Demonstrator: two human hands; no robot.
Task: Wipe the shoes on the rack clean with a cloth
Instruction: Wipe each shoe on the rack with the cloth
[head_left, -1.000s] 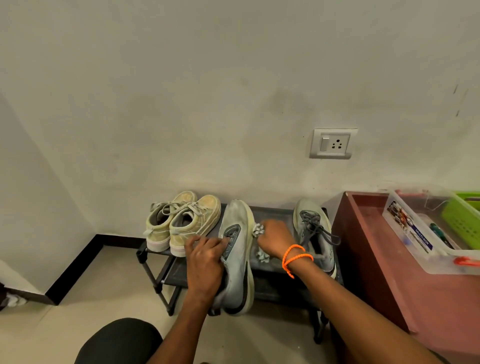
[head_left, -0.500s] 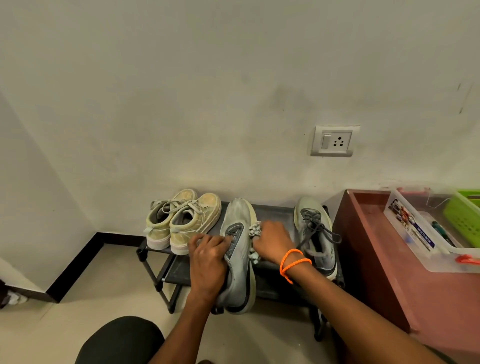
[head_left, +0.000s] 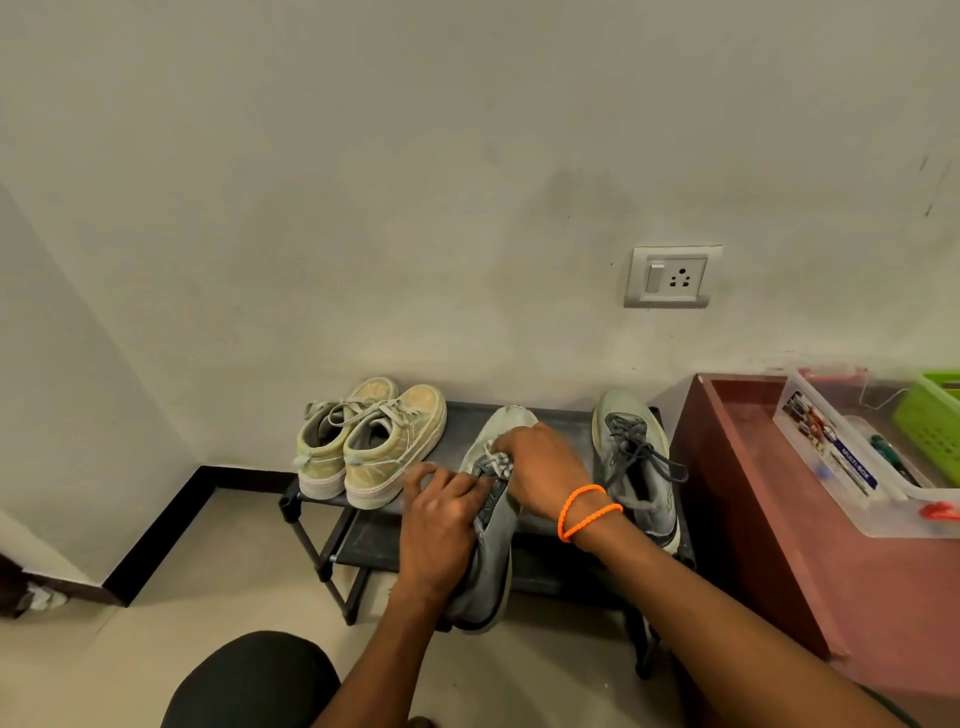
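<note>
On the black rack (head_left: 558, 415), the left hand (head_left: 441, 519) has its grip clamped on the near part of a grey shoe (head_left: 491, 561). The right hand (head_left: 540, 467) pinches a cloth (head_left: 500, 461) against the shoe's top. Its mate (head_left: 636, 467) sits right; a tan pair (head_left: 371, 441) sits left.

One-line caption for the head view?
Left hand holds grey sneaker; right hand wipes it with a checked cloth.
</note>
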